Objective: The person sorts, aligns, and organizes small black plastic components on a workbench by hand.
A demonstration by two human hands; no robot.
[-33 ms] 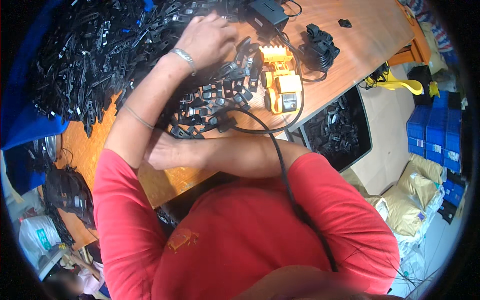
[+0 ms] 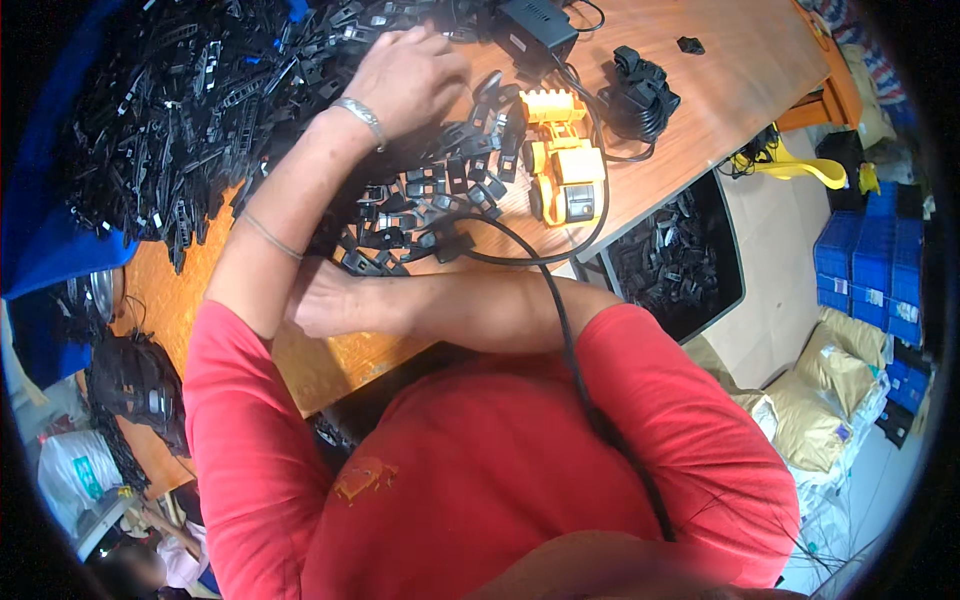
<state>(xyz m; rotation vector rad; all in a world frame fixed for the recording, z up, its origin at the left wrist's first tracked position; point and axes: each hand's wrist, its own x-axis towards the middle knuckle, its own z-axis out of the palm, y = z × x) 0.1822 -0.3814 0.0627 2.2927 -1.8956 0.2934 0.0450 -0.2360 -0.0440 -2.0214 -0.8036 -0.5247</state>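
Reaching up to the edge of the large pile of black plastic clips [image 2: 200,110], my left hand [image 2: 412,82] shows its back. Its fingers curl downward, and whatever they hold is hidden. A silver bracelet circles that wrist. My right hand [image 2: 325,300] lies across the table's near edge, partly beneath my left forearm, its fingers out of sight. Between the hands, smaller black buckle pieces [image 2: 425,185] are spread on the wooden table [image 2: 735,60]. A yellow toy loader [image 2: 568,165] stands to the right of these pieces.
A black power adapter [image 2: 533,35] and a coiled black strap bundle [image 2: 637,95] sit at the back. A black cable [image 2: 540,262] runs down over my right forearm. At right are a bin of black parts [image 2: 675,260], blue crates [image 2: 868,260] and tan sacks [image 2: 815,410].
My left hand has shifted very slightly to the left. My right hand is nearly where it was.
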